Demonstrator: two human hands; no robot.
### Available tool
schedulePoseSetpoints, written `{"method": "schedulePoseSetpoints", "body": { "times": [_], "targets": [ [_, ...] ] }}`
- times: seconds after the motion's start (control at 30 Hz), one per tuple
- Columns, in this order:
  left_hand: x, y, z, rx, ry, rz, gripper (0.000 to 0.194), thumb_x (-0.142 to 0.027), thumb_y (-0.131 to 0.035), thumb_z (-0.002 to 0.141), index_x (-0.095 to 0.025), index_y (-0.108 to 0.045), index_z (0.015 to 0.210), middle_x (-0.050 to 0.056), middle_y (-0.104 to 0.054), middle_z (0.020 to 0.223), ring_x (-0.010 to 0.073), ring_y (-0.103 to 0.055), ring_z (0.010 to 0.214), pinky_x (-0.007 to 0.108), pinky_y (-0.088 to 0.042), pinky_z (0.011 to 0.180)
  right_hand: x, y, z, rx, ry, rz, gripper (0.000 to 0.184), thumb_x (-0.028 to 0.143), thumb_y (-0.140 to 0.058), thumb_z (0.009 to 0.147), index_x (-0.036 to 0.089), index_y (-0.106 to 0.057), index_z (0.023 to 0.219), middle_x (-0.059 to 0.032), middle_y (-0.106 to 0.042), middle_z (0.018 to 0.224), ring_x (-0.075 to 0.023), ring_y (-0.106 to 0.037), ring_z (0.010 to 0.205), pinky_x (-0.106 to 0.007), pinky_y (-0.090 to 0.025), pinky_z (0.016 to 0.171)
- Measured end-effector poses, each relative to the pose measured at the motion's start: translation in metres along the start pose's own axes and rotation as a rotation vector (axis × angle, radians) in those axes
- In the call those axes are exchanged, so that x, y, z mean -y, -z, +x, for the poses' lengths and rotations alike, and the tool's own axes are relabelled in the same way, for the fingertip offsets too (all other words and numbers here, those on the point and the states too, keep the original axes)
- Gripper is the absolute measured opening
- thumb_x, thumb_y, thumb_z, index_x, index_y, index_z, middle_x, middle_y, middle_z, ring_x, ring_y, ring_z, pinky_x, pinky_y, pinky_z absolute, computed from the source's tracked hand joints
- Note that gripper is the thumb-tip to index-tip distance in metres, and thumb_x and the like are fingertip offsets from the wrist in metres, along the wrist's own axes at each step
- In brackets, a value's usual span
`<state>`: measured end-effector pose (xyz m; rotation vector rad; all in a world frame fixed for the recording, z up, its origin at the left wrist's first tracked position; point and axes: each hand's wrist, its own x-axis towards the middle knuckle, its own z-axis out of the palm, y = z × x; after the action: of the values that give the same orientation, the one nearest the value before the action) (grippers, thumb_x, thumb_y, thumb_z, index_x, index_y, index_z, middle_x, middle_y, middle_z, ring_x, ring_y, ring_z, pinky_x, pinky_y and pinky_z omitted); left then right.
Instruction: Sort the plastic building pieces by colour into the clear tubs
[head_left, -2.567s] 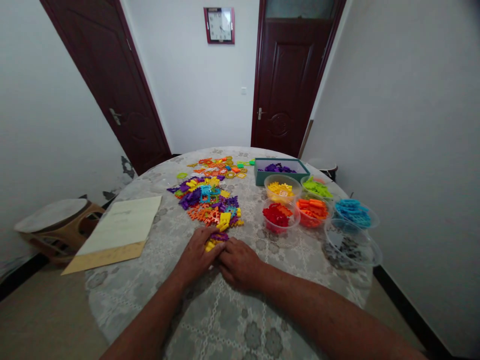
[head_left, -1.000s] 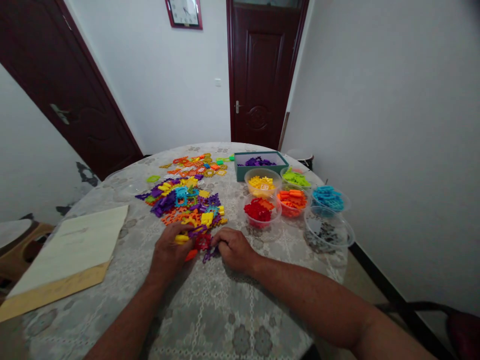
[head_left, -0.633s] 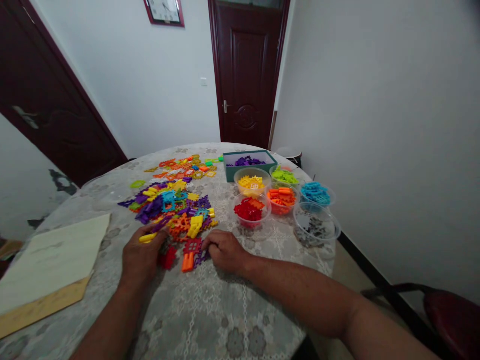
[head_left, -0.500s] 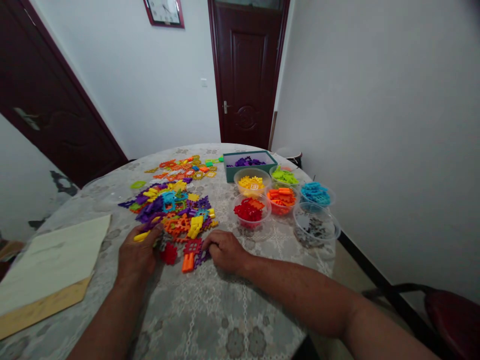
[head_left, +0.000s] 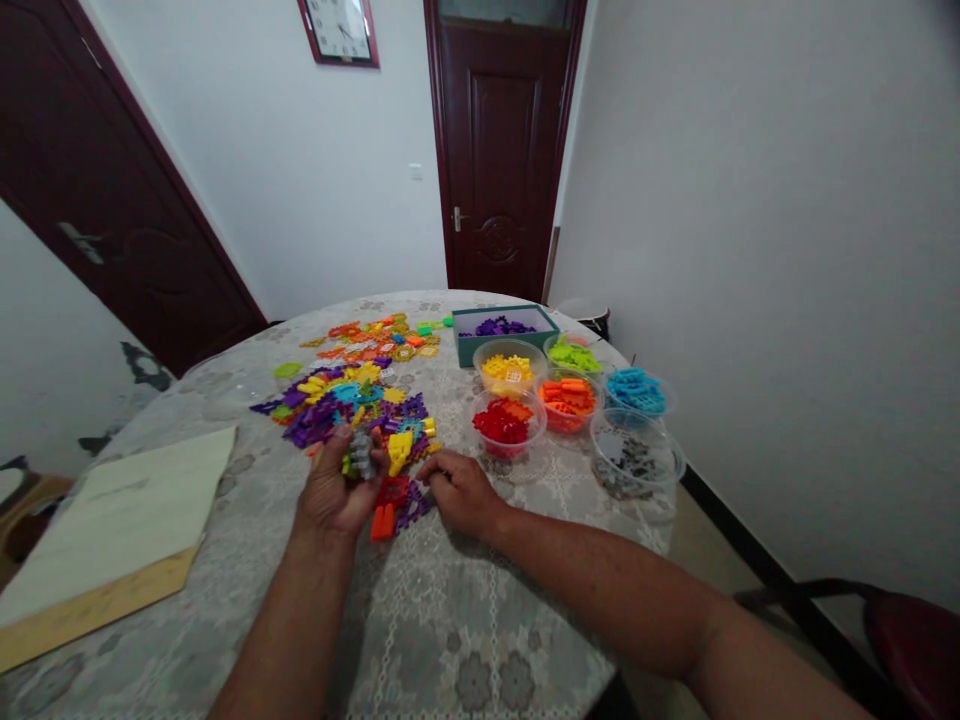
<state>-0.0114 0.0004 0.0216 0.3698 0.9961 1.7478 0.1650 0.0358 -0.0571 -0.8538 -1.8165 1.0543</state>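
My left hand (head_left: 337, 490), palm turned up, is closed around grey plastic building pieces (head_left: 362, 455) with a bit of yellow-green (head_left: 347, 466) beside them. My right hand (head_left: 463, 495) rests on the table with its fingers curled in. Its fingertips are close to a purple openwork piece (head_left: 412, 505); whether they grip anything is hidden. Between the hands lie a red window-like piece (head_left: 393, 490) and an orange piece (head_left: 383, 522). Just beyond them is a yellow piece (head_left: 400, 450), at the near edge of a mixed heap of building pieces (head_left: 315, 415).
Clear bowls stand to the right, with red (head_left: 504, 422), yellow (head_left: 508, 372), orange (head_left: 568, 398), green (head_left: 574, 355), blue (head_left: 636, 390) and grey pieces (head_left: 630, 456). Behind is a green box (head_left: 487, 348) with purple pieces. More pieces (head_left: 367, 340) lie farther back. Left is a paper sheet (head_left: 127, 510).
My left hand moved right from the heap's left side and turned palm up, now showing grey pieces. The yellow and purple pieces seen in it earlier no longer show. My right hand stayed put.
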Motion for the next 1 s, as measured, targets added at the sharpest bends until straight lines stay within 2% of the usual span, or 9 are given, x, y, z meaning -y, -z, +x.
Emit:
{"method": "schedulePoseSetpoints", "body": {
  "times": [0.07,0.1,0.2,0.3,0.43,0.67,0.8,1.0],
  "targets": [
    [0.011,-0.008,-0.011,-0.01,0.095,-0.203,0.022,-0.016,-0.076,0.09,-0.02,-0.06,0.104,0.0,-0.069,0.092,0.013,-0.071,0.079,0.018,-0.055,0.057,0.002,0.002,-0.001,-0.036,-0.017,0.053,0.026,0.011,-0.054,0.086,0.022,-0.075,0.095,-0.0002,-0.074,0.089,-0.0163,-0.068,0.085,-0.027,-0.052,0.079],
    [0.016,-0.01,-0.015,-0.012,0.124,-0.236,0.022,-0.015,-0.077,0.089,-0.02,-0.06,0.103,0.001,-0.069,0.091,0.013,-0.072,0.078,0.018,-0.055,0.056,0.002,0.004,-0.002,-0.053,-0.028,0.084,0.024,0.014,-0.054,0.089,0.022,-0.075,0.098,-0.0004,-0.075,0.091,-0.0164,-0.068,0.084,-0.027,-0.052,0.077],
    [0.031,-0.012,-0.022,-0.021,0.167,-0.239,0.025,-0.013,-0.08,0.086,-0.02,-0.06,0.1,0.001,-0.069,0.086,0.0143,-0.072,0.072,0.02,-0.055,0.051,0.003,0.007,-0.004,-0.099,-0.068,0.158,0.021,0.024,-0.055,0.095,0.022,-0.072,0.108,-0.0022,-0.075,0.098,-0.0172,-0.069,0.086,-0.028,-0.054,0.076],
    [0.039,-0.008,-0.021,0.003,0.159,-0.196,0.029,-0.014,-0.083,0.082,-0.02,-0.061,0.1,0.001,-0.07,0.084,0.015,-0.072,0.067,0.02,-0.054,0.048,0.002,0.011,-0.004,-0.117,-0.072,0.181,0.027,0.029,-0.055,0.098,0.021,-0.068,0.121,-0.0052,-0.075,0.106,-0.0185,-0.07,0.089,-0.031,-0.056,0.076],
    [0.043,-0.002,-0.02,0.064,0.185,-0.153,0.04,-0.016,-0.089,0.075,-0.021,-0.061,0.104,0.002,-0.075,0.091,0.0172,-0.075,0.072,0.021,-0.055,0.047,0.004,0.017,-0.005,-0.122,0.009,0.159,0.032,0.03,-0.055,0.101,0.022,-0.065,0.13,-0.0073,-0.073,0.113,-0.0193,-0.07,0.092,-0.033,-0.058,0.079],
    [0.04,0.001,-0.025,0.215,0.266,-0.052,0.042,-0.021,-0.091,0.074,-0.018,-0.066,0.108,0.005,-0.075,0.095,0.0175,-0.075,0.076,0.021,-0.055,0.049,0.019,0.026,-0.007,-0.148,0.173,0.005,0.041,0.027,-0.058,0.101,0.028,-0.061,0.142,-0.0102,-0.066,0.137,-0.0205,-0.069,0.103,-0.037,-0.06,0.088],
    [0.04,0.0,-0.029,0.307,0.281,-0.017,0.044,-0.022,-0.093,0.071,-0.017,-0.068,0.106,0.005,-0.074,0.092,0.0178,-0.074,0.074,0.021,-0.053,0.047,0.026,0.029,-0.004,-0.118,0.276,-0.054,0.032,0.024,-0.059,0.101,0.028,-0.069,0.131,-0.0106,-0.064,0.14,-0.0248,-0.065,0.124,-0.04,-0.06,0.096],
    [0.045,-0.002,-0.032,0.332,0.255,-0.008,0.042,-0.022,-0.094,0.07,-0.018,-0.068,0.103,0.003,-0.072,0.086,0.0179,-0.073,0.074,0.022,-0.054,0.047,0.019,0.035,0.002,-0.109,0.398,-0.138,0.017,0.021,-0.059,0.102,0.026,-0.071,0.114,-0.0087,-0.073,0.122,-0.0232,-0.069,0.114,-0.044,-0.057,0.103]
  ]
}}
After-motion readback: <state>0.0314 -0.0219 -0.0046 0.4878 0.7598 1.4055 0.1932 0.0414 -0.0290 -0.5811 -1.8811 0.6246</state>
